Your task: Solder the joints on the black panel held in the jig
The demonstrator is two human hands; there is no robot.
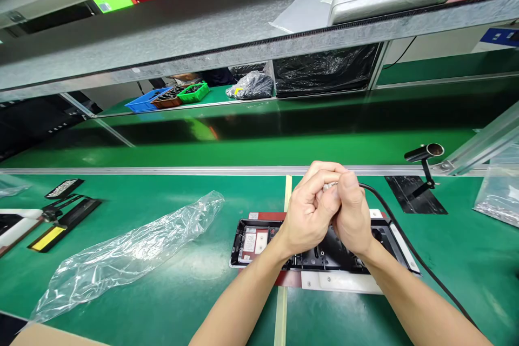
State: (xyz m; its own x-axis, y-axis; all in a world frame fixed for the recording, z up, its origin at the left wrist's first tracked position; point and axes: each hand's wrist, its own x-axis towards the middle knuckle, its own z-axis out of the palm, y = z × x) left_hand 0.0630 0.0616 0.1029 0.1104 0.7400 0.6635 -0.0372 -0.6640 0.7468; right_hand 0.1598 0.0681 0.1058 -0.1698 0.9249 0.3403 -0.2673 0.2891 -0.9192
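Observation:
My left hand (310,208) and my right hand (353,211) are pressed together, fingers curled, above the middle of a black plastic housing (320,262). A black cable (399,221) comes out from behind my right hand's fingers and runs down to the lower right. Between my thumbs and fingers a small whitish bit (330,186) shows; most of it is covered. The housing lies open side up in a dark red and white fixture (344,282). Inside its left end sits a labelled plate (250,243). My hands hide the housing's centre.
A crumpled clear plastic bag (138,251) lies left of the housing. Black brackets (67,221) rest farther left. A small black tube on a stand (425,152) rises at the right. Overhead runs a metal shelf (227,46); small bins (148,100) stand beyond.

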